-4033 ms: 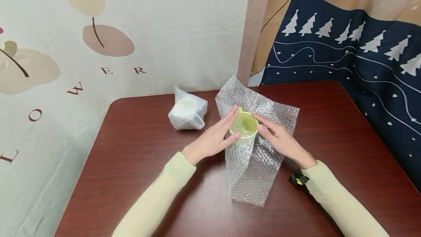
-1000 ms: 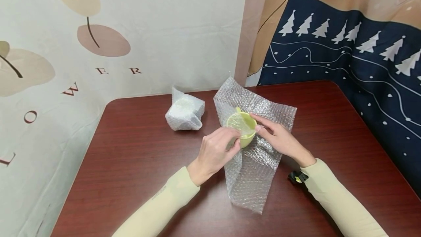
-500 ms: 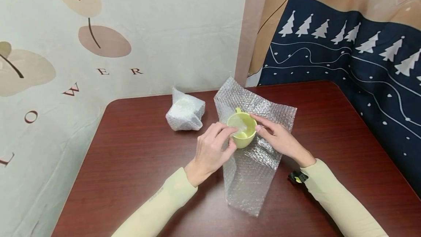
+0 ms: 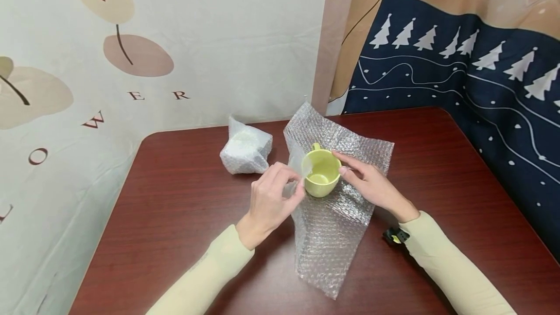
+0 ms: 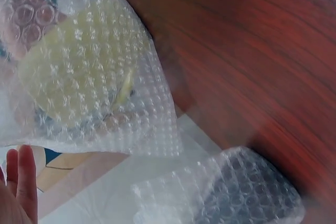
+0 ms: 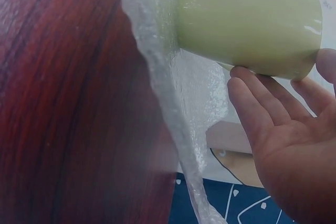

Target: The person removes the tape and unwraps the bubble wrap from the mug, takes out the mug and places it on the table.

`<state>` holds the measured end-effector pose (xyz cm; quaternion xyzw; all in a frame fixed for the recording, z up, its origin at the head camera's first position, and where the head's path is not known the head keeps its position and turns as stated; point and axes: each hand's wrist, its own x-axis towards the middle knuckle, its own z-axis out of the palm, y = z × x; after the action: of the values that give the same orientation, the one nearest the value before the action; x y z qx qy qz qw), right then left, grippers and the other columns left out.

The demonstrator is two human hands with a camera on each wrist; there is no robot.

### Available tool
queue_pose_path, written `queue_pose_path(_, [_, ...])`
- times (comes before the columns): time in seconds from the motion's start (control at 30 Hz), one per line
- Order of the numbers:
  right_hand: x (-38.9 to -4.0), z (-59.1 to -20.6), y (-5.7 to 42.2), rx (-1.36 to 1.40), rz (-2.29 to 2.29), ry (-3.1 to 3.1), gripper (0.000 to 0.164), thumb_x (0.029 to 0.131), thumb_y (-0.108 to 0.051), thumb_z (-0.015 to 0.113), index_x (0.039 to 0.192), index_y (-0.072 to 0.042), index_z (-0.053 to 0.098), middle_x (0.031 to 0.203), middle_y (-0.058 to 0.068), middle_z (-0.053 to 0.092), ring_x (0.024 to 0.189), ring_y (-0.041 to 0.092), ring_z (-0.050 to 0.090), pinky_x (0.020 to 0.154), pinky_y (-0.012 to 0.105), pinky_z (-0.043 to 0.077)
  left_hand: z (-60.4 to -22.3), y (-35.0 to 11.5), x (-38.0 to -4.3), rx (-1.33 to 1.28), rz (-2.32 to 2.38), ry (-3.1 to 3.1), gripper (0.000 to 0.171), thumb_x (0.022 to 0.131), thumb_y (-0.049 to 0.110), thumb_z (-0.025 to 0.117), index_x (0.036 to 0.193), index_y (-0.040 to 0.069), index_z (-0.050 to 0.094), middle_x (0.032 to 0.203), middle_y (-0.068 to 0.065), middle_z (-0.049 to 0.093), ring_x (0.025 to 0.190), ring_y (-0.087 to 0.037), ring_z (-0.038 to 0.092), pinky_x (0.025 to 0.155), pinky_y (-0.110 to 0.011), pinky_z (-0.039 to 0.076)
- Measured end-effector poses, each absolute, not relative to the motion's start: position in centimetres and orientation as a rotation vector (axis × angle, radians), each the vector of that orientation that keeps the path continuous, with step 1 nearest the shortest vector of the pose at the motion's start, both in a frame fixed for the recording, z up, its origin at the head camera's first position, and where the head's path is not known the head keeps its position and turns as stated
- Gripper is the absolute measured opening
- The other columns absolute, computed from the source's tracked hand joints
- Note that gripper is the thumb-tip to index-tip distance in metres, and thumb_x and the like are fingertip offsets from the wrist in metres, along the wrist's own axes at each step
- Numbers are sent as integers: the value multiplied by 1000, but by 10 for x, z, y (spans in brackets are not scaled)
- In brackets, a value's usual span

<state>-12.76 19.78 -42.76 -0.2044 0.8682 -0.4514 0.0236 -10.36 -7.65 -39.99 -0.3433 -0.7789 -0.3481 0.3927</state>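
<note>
A yellow-green cup (image 4: 321, 187) stands upright on a sheet of bubble wrap (image 4: 323, 247), its handle pointing to the far side. My left hand (image 4: 272, 201) pinches the sheet's left edge just left of the cup, lifting it clear of most of the mouth. In the left wrist view the bubble wrap (image 5: 94, 66) veils the cup. Along the cup's right side rests my right hand (image 4: 372, 186), fingers and thumb touching it near the rim. The right wrist view shows those fingers (image 6: 262, 98) nearly straight against the cup (image 6: 252, 24).
A bundle wrapped in bubble wrap (image 4: 247, 149) sits at the back left of the dark red table (image 4: 183, 198). Printed cloths (image 4: 245, 38) hang behind the table and along its right side. A black band (image 4: 395, 236) is on the right wrist.
Four seconds ago both hands lay along the cup with film over its mouth. My left hand has since pinched the film and drawn it left, baring the cup's inside. My right hand stayed put.
</note>
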Motion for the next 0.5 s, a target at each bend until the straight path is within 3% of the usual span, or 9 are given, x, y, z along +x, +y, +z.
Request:
queue_pose_path(0.23, [-127, -427, 198, -631, -1396, 2676, 50, 109, -31, 56, 157, -19, 48, 157, 6, 49, 141, 30, 50, 105, 53, 49, -398, -88, -99, -833, -904, -1989, 13, 79, -1, 66, 89, 7, 62, 84, -4, 62, 69, -19, 62, 58, -31, 55])
queue_pose_path(0.5, [-128, -427, 198, -628, -1398, 2667, 50, 109, -30, 56, 157, -19, 48, 157, 7, 49, 139, 30, 52, 104, 53, 51, -402, -101, -96, -863, -881, -1995, 43, 78, -14, 61, 118, 2, 63, 115, -20, 57, 88, -28, 65, 63, -32, 57])
